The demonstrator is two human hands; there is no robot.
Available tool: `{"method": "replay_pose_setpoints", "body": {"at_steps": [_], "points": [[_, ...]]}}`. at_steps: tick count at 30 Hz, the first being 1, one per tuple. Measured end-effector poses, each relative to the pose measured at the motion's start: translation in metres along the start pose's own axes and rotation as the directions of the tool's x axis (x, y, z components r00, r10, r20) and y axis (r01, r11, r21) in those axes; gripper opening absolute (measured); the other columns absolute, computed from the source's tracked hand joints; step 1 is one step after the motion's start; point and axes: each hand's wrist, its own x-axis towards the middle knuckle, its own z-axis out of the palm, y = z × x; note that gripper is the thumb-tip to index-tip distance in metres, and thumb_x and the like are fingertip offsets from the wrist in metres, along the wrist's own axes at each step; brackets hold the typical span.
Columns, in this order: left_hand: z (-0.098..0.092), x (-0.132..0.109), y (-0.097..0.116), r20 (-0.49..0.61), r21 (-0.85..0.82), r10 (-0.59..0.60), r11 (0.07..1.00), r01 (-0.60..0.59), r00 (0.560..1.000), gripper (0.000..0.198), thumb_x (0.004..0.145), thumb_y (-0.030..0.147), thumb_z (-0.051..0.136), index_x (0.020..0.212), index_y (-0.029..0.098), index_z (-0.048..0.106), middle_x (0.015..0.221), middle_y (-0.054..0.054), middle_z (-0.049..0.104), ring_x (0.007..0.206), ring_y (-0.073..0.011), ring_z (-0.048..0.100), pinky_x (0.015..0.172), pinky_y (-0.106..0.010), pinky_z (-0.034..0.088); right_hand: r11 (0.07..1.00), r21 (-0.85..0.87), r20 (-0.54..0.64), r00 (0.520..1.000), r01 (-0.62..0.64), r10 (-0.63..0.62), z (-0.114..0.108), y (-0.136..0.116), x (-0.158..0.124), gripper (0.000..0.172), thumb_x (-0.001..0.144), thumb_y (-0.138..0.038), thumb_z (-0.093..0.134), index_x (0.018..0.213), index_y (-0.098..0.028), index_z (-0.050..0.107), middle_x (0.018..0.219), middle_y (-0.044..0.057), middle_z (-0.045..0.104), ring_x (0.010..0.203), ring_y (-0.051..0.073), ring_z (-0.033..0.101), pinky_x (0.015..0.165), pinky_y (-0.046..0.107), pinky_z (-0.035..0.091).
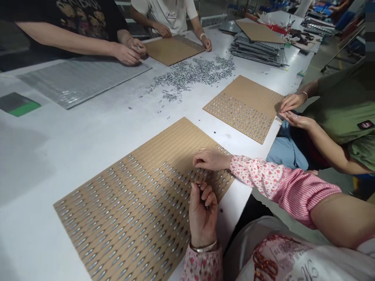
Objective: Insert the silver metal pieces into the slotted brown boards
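A brown board [175, 134] lies at a slant before me, with rows of small silvery spindle-shaped metal pieces [133, 203] set across much of it. My right hand [212, 159] is over the board's right part, palm down, its fingers bent and pressed together; their tips hide whatever is between them. Just below it, my left hand [203, 212] is turned palm up above the near edge, fingers curled in toward the thumb. Something dark shows within the curl, too shaded to name. Plain grooved rows without pieces run along the board's far side.
A loose heap of metal pieces [193, 74] lies mid-table. Co-workers' hands [293, 103] work at another brown board [246, 88] on the right, and others across the table. Stacked grey boards [258, 50] stand behind; a grey sheet [88, 78] lies at left beside a green-edged block [19, 104].
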Motion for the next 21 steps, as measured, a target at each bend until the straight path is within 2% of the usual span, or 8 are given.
{"method": "replay_pose_setpoints", "body": {"at_steps": [3,6,11,14,16,18,21], "points": [[-0.003,-0.001,-0.003,-0.002,0.015,-0.024,1.000,0.024,1.000,0.018,0.097,0.019,0.046,0.085,0.013,0.058,0.071,0.004,0.043,0.050,-0.0005,0.040,0.040,-0.008,0.034,0.998,-0.059,-0.014,1.000,0.015,-0.016,0.003,0.001,0.000,0.009,0.087,-0.019,0.059,0.081,-0.016,0.065,0.082,0.003,0.064,0.080,0.015,0.053,0.082,0.029,0.035],[-0.004,0.000,-0.005,-0.014,0.080,-0.002,0.997,0.003,1.000,0.004,0.089,0.016,0.060,0.086,0.014,0.061,0.075,0.003,0.046,0.052,-0.0005,0.040,0.042,-0.008,0.036,0.996,-0.089,-0.031,1.000,-0.004,0.002,0.004,0.000,0.001,0.009,0.086,-0.019,0.060,0.079,-0.016,0.064,0.081,0.003,0.063,0.080,0.015,0.052,0.082,0.029,0.035],[-0.007,0.002,-0.006,-0.045,0.161,0.068,0.985,-0.060,0.997,0.013,0.077,0.016,0.073,0.083,0.015,0.062,0.080,0.002,0.052,0.055,-0.0008,0.041,0.044,-0.009,0.035,0.997,-0.051,-0.031,0.998,-0.055,0.053,0.002,-0.003,0.004,0.008,0.083,-0.016,0.062,0.075,-0.016,0.063,0.078,0.001,0.062,0.078,0.015,0.052,0.083,0.030,0.037],[-0.007,0.003,-0.006,-0.072,0.168,0.094,0.982,-0.080,0.993,0.014,0.075,0.016,0.075,0.082,0.015,0.063,0.081,0.002,0.055,0.054,-0.0008,0.040,0.044,-0.009,0.034,0.981,0.153,-0.062,0.990,-0.115,0.126,-0.005,-0.009,-0.004,0.006,0.082,-0.018,0.064,0.077,-0.014,0.063,0.074,0.000,0.061,0.074,0.013,0.053,0.076,0.027,0.040],[-0.006,0.002,-0.007,-0.074,0.203,0.128,0.973,-0.110,0.989,0.015,0.074,0.016,0.076,0.081,0.015,0.063,0.080,0.002,0.056,0.055,-0.0010,0.041,0.044,-0.009,0.035,0.912,0.384,0.009,0.989,-0.142,0.150,-0.012,-0.016,-0.015,0.013,0.085,-0.027,0.062,0.084,-0.014,0.064,0.074,0.000,0.061,0.070,0.011,0.053,0.069,0.024,0.041],[-0.005,0.002,-0.008,-0.050,0.254,0.179,0.954,-0.161,0.982,0.017,0.072,0.018,0.078,0.081,0.016,0.063,0.076,0.003,0.055,0.054,-0.0016,0.042,0.045,-0.009,0.035,0.819,0.556,0.102,0.990,-0.139,0.098,-0.017,-0.026,-0.028,0.022,0.084,-0.035,0.064,0.090,-0.013,0.065,0.078,0.000,0.063,0.070,0.010,0.055,0.065,0.022,0.042],[-0.004,0.002,-0.009,-0.017,0.323,0.255,0.916,-0.236,0.967,0.018,0.071,0.020,0.079,0.080,0.017,0.064,0.069,0.005,0.051,0.053,-0.0026,0.041,0.045,-0.011,0.036,0.747,0.657,0.096,0.994,-0.104,0.054,-0.018,-0.039,-0.041,0.026,0.077,-0.036,0.072,0.086,-0.013,0.064,0.080,0.000,0.063,0.071,0.010,0.055,0.065,0.022,0.043]]}}
